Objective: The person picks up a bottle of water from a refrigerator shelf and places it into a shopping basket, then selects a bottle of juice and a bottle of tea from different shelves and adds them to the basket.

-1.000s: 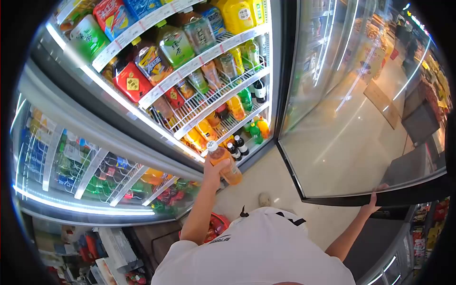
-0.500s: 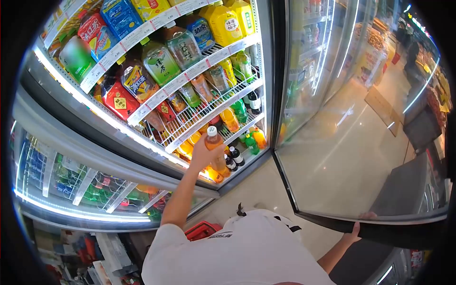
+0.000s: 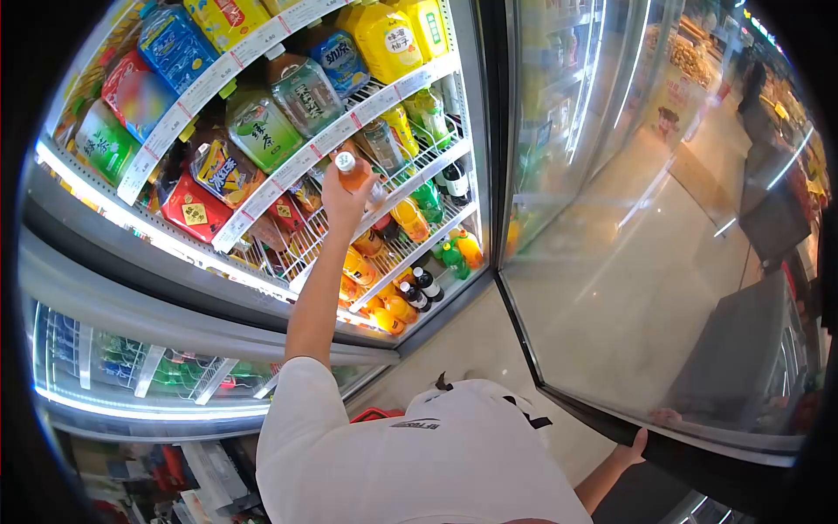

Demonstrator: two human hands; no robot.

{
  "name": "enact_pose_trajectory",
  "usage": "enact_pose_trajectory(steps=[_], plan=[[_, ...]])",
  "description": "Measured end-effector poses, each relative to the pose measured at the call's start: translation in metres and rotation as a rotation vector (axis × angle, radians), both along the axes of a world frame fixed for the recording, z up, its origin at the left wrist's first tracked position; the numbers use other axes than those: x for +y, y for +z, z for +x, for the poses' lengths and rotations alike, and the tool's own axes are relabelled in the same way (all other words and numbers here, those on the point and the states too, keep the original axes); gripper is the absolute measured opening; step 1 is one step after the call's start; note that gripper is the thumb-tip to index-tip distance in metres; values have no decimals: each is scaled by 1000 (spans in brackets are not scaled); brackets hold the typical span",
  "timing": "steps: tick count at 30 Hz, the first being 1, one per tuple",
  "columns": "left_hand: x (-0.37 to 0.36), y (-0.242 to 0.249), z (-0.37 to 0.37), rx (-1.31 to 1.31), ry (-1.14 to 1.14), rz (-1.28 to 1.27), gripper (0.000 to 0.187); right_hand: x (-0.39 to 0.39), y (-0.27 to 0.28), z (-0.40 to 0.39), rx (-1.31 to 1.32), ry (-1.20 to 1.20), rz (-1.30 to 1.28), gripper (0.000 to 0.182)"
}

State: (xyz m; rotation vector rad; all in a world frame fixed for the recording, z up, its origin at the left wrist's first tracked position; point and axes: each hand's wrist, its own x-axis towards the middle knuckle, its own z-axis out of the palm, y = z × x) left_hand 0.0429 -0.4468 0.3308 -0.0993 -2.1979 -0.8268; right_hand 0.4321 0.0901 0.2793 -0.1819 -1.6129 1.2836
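My left hand (image 3: 343, 199) is closed around a drink bottle (image 3: 356, 177) with a white cap and amber-coloured contents. It holds the bottle inside the lit cooler, in front of a wire shelf (image 3: 307, 247). Just above it, a shelf price strip (image 3: 327, 131) runs across, with large green-labelled tea bottles (image 3: 264, 131) behind. My right hand (image 3: 630, 447) grips the bottom edge in view of the open glass door (image 3: 594, 297), thumb on the near side; its other fingers are partly hidden by the dark frame.
Orange bottles (image 3: 410, 218) and dark bottles (image 3: 426, 284) stand on lower shelves. A second cooler (image 3: 157, 362) sits at the left. Behind my arm shows part of a red basket (image 3: 375, 414). Beyond the door glass are the tiled floor and a grey bin-like box (image 3: 742, 358).
My left hand has lifted the bottle up and inward, from near the bottom shelves to the middle wire shelf. My right hand stays on the door, which has shifted slightly in view.
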Motion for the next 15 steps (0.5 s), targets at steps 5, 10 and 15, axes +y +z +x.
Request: enact_pose_trajectory(steps=[5,10,15], plan=[[-3,-4,-16,195,-8,86,59,11,-18,9,12,20,107,69],[-8,-13,-27,145,67,4,55,7,-14,7,-10,-11,29,58],[-14,-21,-42,76,111,-25,61,1,-7,-1,-14,-41,-11,46]])
